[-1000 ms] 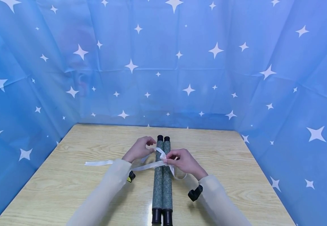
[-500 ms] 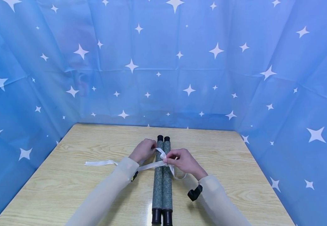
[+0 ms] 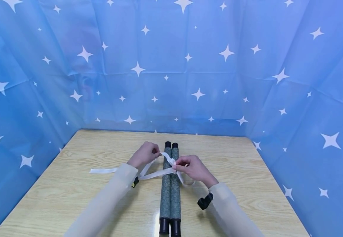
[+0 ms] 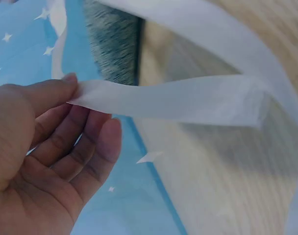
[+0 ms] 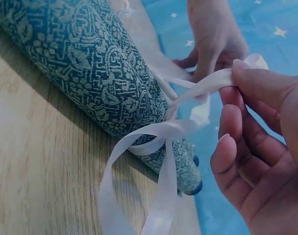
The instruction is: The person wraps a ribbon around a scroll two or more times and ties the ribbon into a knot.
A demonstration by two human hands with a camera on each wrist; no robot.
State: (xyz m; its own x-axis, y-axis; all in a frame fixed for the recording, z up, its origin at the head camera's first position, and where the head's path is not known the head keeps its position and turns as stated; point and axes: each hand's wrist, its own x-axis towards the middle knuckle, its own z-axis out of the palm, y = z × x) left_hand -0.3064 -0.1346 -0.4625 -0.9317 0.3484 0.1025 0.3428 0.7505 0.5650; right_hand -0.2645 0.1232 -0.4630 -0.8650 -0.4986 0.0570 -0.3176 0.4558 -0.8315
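Note:
A scroll (image 3: 175, 197) with two rolls side by side lies lengthwise on the table, covered in patterned blue-green cloth with black end knobs. White ribbon (image 3: 156, 173) passes around its upper half and crosses over the top. My left hand (image 3: 146, 154), beside the far left part of the scroll, pinches one length of ribbon between thumb and forefinger. In the left wrist view that ribbon strip (image 4: 178, 100) stretches away from the fingertips. Over the crossing, my right hand (image 3: 194, 168) pinches a fold of ribbon (image 5: 210, 83); its other fingers are loosely bent.
The wooden table (image 3: 233, 158) reaches back to a blue star-patterned curtain (image 3: 171, 82). A loose ribbon end (image 3: 103, 171) lies on the table at the left, and a ribbon loop (image 5: 110, 196) hangs on the scroll's right side. Each wrist wears a small black camera (image 3: 205, 201).
My left hand first reached right to the ribbon by the scroll, then drew back left and away, pulling out the pinched length. The right hand stays nearly still, pinching at the crossing.

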